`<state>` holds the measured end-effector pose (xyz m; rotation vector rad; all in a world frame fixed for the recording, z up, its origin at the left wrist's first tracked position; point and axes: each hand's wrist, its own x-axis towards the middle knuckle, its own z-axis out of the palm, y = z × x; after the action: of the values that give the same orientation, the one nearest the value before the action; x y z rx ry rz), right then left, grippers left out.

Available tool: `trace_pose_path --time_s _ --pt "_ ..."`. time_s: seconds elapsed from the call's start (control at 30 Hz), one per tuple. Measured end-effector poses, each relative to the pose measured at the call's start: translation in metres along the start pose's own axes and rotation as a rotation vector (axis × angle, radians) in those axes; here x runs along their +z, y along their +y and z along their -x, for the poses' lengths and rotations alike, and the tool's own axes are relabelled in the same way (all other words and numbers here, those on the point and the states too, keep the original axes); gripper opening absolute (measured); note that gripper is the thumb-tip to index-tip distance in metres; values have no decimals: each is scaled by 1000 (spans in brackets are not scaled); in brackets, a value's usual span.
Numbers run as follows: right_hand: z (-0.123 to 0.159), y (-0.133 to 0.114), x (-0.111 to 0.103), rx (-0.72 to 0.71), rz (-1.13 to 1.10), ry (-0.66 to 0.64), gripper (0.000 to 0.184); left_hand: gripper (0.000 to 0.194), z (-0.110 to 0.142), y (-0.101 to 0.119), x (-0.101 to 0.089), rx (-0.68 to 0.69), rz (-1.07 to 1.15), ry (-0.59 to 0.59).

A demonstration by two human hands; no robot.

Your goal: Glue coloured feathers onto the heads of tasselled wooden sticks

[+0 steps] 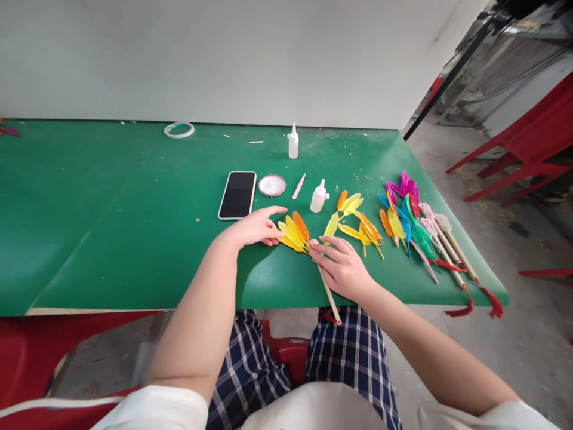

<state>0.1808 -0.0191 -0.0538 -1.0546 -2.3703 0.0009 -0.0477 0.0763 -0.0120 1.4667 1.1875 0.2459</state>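
Note:
My right hand holds a thin wooden stick near its top, fingers closed round the joint where a fan of yellow and orange feathers meets it. The stick slopes down past the table edge, with a bit of red at its lower end. At the fan's left side is my left hand, index finger stretched out above the feathers. Its lower fingertips touch the leftmost yellow feather's tip. Just right of the fan lie loose yellow and orange feathers. A white glue bottle stands behind them.
On the green table are a phone, a round shallow dish, pink tweezers, a second glue bottle and a tape ring. Coloured feathers and tasselled sticks lie at right.

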Motion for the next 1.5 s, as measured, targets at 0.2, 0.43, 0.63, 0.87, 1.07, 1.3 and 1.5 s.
trace_pose_path --time_s 0.2,0.43,0.63,0.87,1.07,1.3,1.5 --pt "0 -1 -3 11 -38 19 37 67 -2 1 1 9 8 43" --pt "2 1 -2 -18 -44 -12 30 68 -4 1 5 26 40 48" --pt "0 2 -2 -25 -33 -9 25 69 -7 -1 7 37 35 46" --pt "-1 2 -2 -24 -31 -7 23 66 -8 -2 7 42 26 52" --pt "1 1 -3 4 -57 -11 32 65 -6 -1 5 31 28 47" --pt "1 2 -2 30 -36 22 41 54 -6 2 4 -18 35 118" --pt "-1 1 -1 53 13 -9 35 57 -4 5 4 -22 34 104"
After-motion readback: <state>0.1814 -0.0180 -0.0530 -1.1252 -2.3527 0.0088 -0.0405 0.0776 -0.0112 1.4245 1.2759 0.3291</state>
